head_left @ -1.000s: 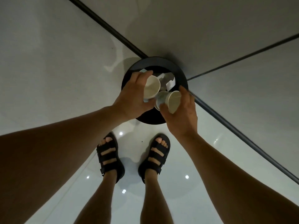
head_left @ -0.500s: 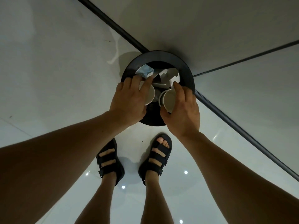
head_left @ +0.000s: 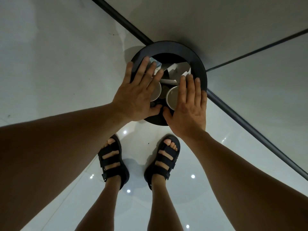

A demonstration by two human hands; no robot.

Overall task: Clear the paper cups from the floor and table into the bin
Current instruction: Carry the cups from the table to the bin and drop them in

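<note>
Paper cups [head_left: 172,98] sit in the black bin [head_left: 168,47] toward six o'clock, crumpled paper [head_left: 175,69] at twelve. Left hand [head_left: 135,99] and right hand [head_left: 190,114] hover, fingers straight, empty.

We look down on our left hand [head_left: 138,95] and right hand [head_left: 188,110], both spread flat with straight fingers over the mouth of the round black bin [head_left: 198,64]. Inside it, a paper cup [head_left: 155,92] shows under the left palm and a second cup [head_left: 172,97] under the right, side by side, near crumpled white paper [head_left: 175,69]. Our black sandals [head_left: 111,162] stand on the glossy floor [head_left: 138,139].
</note>
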